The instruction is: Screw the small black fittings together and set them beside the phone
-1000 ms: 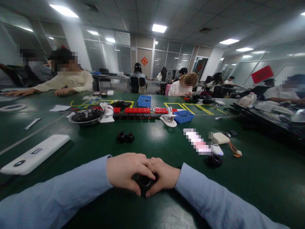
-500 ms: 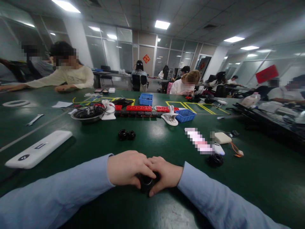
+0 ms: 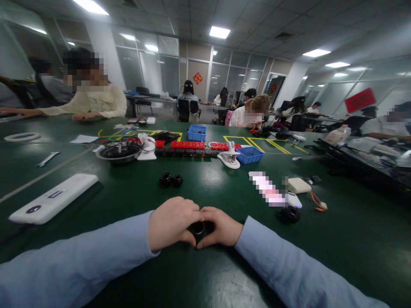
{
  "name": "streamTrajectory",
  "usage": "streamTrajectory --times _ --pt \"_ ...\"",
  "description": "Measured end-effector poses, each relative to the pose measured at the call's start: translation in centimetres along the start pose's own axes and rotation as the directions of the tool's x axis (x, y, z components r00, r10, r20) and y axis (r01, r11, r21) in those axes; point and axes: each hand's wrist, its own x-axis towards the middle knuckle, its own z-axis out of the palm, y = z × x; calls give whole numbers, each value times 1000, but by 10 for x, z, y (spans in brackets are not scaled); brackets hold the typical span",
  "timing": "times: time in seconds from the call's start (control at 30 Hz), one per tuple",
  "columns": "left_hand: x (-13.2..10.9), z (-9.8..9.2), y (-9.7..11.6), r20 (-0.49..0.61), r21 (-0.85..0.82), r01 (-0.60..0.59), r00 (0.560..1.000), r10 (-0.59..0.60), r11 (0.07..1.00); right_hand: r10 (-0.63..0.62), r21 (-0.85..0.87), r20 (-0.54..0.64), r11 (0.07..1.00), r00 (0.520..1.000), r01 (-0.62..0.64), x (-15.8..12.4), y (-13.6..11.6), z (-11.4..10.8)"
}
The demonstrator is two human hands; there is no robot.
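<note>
Low in the middle of the head view, my left hand (image 3: 175,224) and my right hand (image 3: 221,226) close around a black round part (image 3: 199,229) from both sides. Their fingertips meet at its far side and the thumbs come together at its near side. Only its dark, shiny top shows between the fingers; the rest is hidden, and its exact kind is unclear. Beyond my hands lie two black ring-shaped parts (image 3: 166,180), side by side and one smaller. Another black ring-shaped part (image 3: 290,214) rests to the right of my right hand.
A white oblong device (image 3: 54,199) lies at left, with a wrench (image 3: 48,159) behind it. Farther back are a metal bowl (image 3: 118,156), red and black strips (image 3: 188,145) and blue bins (image 3: 249,155). A lit phone (image 3: 268,188) lies at right. A person (image 3: 93,100) sits across the table.
Both hands have moved slightly away from me. My left fingers no longer stretch across the black part's top; now both hands ring it, thumbs nearly touching. The person at left has shifted their head.
</note>
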Motion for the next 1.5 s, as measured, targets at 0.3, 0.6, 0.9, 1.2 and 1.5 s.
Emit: streamTrajectory --times 0.3,0.6,0.9,1.2,1.5 --pt "-1 5 11 -16 87 179 984 -178 980 11 -83 -52 996 999 -15 1 4 4" --pt "1 9 24 -62 173 323 947 -317 931 -33 -127 -65 992 997 25 2 6 6" --pt "2 15 25 -93 203 346 938 -333 916 -9 -161 -23 987 1000 5 3 4 3" --pt "2 20 22 -154 159 353 931 -330 922 -6 -163 -7 987 1000 5 3 5 3" --pt "-6 -10 -3 -174 -831 -29 962 -212 555 -7 -155 14 988 1000 9 2 0 -2"
